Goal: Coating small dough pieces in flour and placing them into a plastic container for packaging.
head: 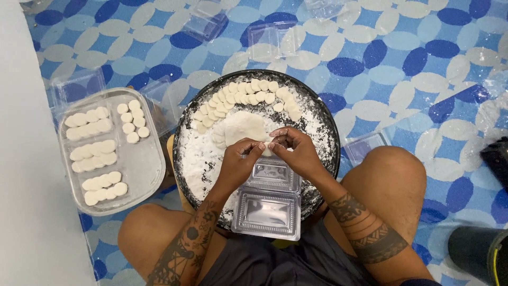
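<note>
- My left hand (239, 161) and right hand (295, 150) met over the near middle of the round black tray (327, 123), fingertips pinched together on a small white dough piece (266, 149).
- That piece was mostly hidden by my fingers, so I couldn't make out its shape.
- Just behind the hands sat a bigger dough lump (243, 126) in the flour, with an arc of white discs (248, 94) at the far rim.
- An open clear clamshell box (267, 204) lay under my wrists, its far half partly covered.
- Left of that, a clear oblong tray (143, 164) held rows of discs.
- A dark object (476, 253) at near right was cut off.
</note>
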